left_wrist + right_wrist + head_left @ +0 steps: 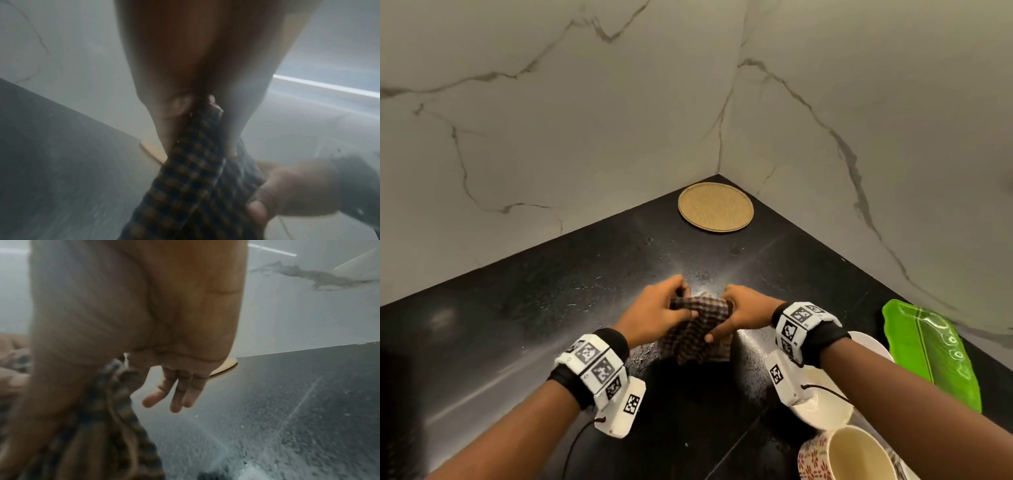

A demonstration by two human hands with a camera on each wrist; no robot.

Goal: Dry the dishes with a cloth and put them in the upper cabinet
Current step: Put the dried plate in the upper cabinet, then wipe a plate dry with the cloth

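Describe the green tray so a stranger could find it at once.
Start at the black counter and follow its right edge along the marble wall. The green tray lies there, just beyond the white dishes. It alone is bright green, long and leaf-shaped.

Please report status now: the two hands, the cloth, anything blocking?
Left hand and right hand both grip checked cloth above the black counter. No dish in hand; white plate and cup wait at right. Nothing blocking.
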